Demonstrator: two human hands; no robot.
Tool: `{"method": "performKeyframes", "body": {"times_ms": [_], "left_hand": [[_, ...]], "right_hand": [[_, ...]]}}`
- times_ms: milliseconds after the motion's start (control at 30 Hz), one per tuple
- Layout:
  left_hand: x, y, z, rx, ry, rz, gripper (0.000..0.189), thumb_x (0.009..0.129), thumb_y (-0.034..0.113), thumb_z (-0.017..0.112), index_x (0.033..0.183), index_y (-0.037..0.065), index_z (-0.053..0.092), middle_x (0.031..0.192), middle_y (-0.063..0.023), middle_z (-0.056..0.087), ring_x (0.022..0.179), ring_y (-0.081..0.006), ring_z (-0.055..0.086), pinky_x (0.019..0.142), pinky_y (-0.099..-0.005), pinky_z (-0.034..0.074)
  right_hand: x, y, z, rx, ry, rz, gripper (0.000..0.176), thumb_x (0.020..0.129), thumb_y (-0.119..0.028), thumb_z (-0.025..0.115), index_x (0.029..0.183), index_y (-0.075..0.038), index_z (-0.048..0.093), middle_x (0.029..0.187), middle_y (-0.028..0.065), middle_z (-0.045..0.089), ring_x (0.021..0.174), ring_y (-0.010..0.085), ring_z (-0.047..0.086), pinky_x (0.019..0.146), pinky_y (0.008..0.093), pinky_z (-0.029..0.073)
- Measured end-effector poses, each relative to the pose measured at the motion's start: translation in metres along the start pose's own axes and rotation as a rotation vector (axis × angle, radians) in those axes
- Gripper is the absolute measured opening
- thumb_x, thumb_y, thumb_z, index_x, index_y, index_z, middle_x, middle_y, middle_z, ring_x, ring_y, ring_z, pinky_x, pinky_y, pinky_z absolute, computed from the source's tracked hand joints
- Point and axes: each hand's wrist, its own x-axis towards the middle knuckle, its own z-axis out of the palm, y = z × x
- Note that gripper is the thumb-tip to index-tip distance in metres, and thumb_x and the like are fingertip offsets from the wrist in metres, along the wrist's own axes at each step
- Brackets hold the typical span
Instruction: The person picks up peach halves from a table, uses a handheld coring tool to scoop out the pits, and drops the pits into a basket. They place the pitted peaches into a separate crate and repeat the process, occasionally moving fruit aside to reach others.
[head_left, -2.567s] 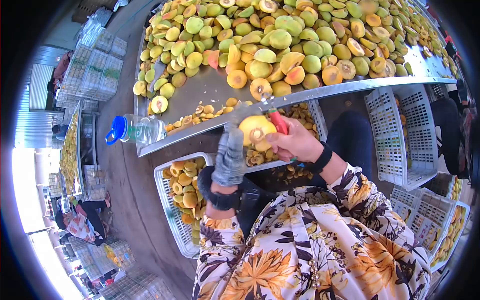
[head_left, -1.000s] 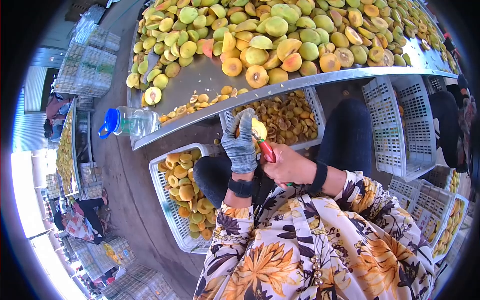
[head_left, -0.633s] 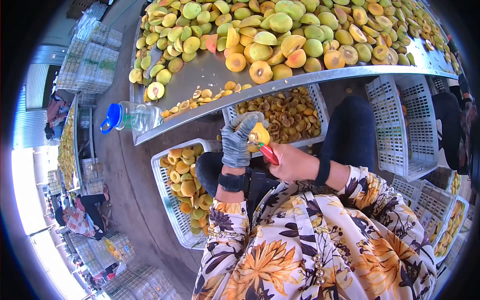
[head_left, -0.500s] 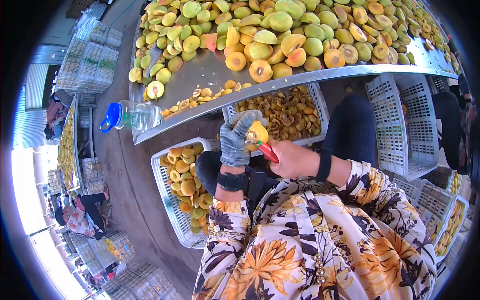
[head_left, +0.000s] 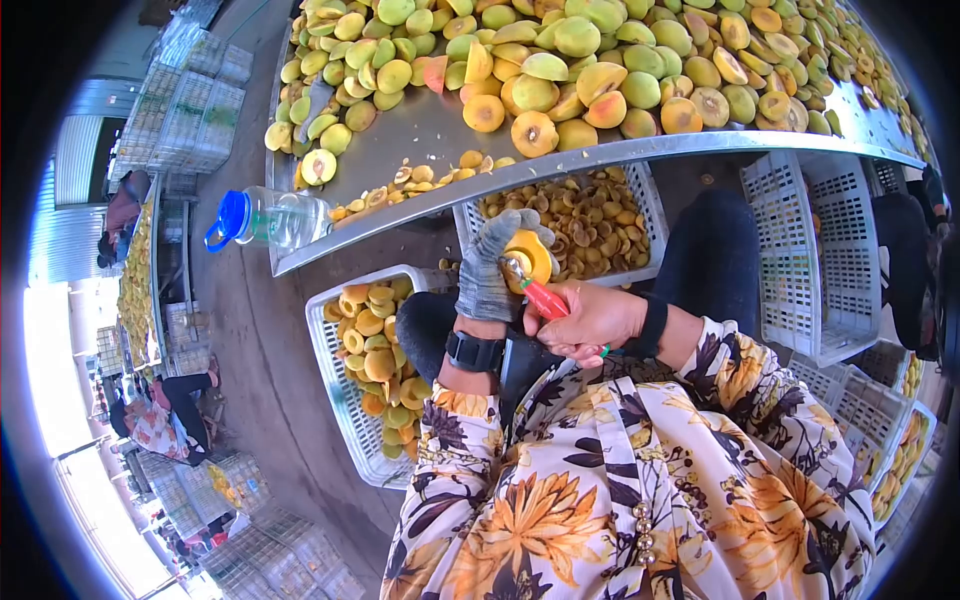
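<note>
My left hand, in a grey glove, is closed around a yellow peach half with its cut face towards me. My right hand is bare and wraps round the red handle of a pitting knife. The metal tip of the knife is at the middle of the peach half; how deep it sits is hidden. Both hands are above my lap, just in front of the metal table edge. Below and left of them is a white crate with hollowed peach halves.
The metal table holds a heap of cut peaches and small scraps near its rim. A blue-capped bottle lies at its left corner. Under it is a crate of brownish scraps. White crates stand on the right; people sit at far left.
The peach half has turned in my left hand, its cut face now more visible. My right hand has rolled over with the knife, showing its curled fingers. The view has shifted slightly.
</note>
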Motion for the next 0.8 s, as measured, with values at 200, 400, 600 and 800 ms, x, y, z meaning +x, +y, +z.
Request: {"method": "performKeyframes", "body": {"times_ms": [200, 400, 600, 800], "left_hand": [[0.002, -0.006, 0.003, -0.146, 0.235, 0.139, 0.027, 0.082, 0.023, 0.059, 0.101, 0.004, 0.055, 0.084, -0.0049, 0.060, 0.073, -0.0184, 0.060, 0.056, -0.0326, 0.053], [0.015, 0.001, -0.007, 0.577, 0.346, 0.540, 0.022, 0.081, 0.019, 0.063, 0.089, -0.002, 0.064, 0.088, -0.0070, 0.064, 0.077, -0.0113, 0.057, 0.073, -0.0226, 0.046], [-0.016, 0.042, -0.049, 0.616, 0.609, 0.554, 0.035, 0.073, 0.002, 0.060, 0.106, 0.007, 0.055, 0.095, -0.0047, 0.058, 0.087, -0.0183, 0.057, 0.075, -0.0295, 0.048], [-0.115, 0.095, -0.165, 0.992, 0.937, 0.236, 0.032, 0.073, 0.022, 0.069, 0.099, 0.004, 0.062, 0.086, -0.0094, 0.063, 0.083, -0.0193, 0.059, 0.077, -0.0278, 0.047]], "right_hand": [[0.019, 0.008, -0.004, -0.593, 0.224, -0.348, 0.017, 0.077, -0.001, 0.046, 0.094, -0.004, 0.044, 0.053, 0.0010, 0.042, 0.036, 0.0055, 0.037, 0.032, 0.0213, 0.032], [0.013, -0.001, -0.007, 0.145, -0.034, 0.018, 0.013, 0.083, -0.005, 0.049, 0.095, -0.005, 0.044, 0.055, -0.0005, 0.041, 0.035, 0.0042, 0.034, 0.031, 0.0213, 0.032], [-0.016, -0.017, -0.013, 0.113, -0.106, -0.175, 0.015, 0.080, 0.001, 0.050, 0.092, -0.006, 0.046, 0.050, -0.0002, 0.038, 0.033, 0.0047, 0.033, 0.029, 0.0213, 0.028], [0.001, 0.008, -0.085, -1.742, 0.880, -0.396, 0.014, 0.073, 0.000, 0.052, 0.086, -0.001, 0.047, 0.060, 0.0168, 0.056, 0.047, 0.0268, 0.056, 0.043, 0.0384, 0.044]]}}
